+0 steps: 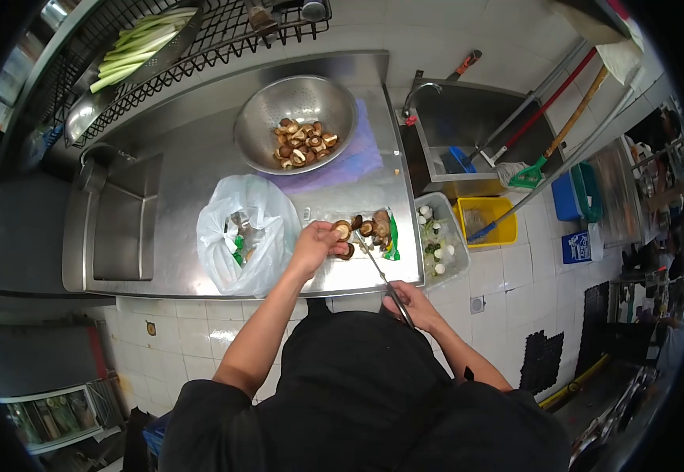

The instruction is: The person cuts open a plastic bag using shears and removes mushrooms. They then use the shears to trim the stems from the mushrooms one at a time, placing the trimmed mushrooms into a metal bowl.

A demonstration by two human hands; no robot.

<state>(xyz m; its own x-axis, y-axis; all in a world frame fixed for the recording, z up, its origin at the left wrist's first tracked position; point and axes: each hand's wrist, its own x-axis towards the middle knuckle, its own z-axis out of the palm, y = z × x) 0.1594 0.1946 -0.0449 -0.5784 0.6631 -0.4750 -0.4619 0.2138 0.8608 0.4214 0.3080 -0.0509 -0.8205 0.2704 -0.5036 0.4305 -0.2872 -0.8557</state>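
Note:
My left hand (316, 248) holds a brown mushroom (342, 230) with its pale underside up, over the steel counter (177, 236). My right hand (410, 304) is closed round the dark handle of a knife (399, 304), whose blade points up and left toward the mushrooms. More mushrooms (367, 228) lie beside a green-edged plastic package (391, 236) at the counter's right end. Further back, a steel colander (259, 122) holds several mushrooms and stands on a purple cloth (366, 153). To the left of my left hand lies a white plastic bag (271, 224) with things inside.
A steel sink (125, 228) is set in the counter's left end. Right of the counter stand a clear bin (456, 271) with scraps, a yellow bucket (507, 228) and a deep sink (468, 118) with long-handled tools. A wire rack (228, 35) holds green stalks (141, 47).

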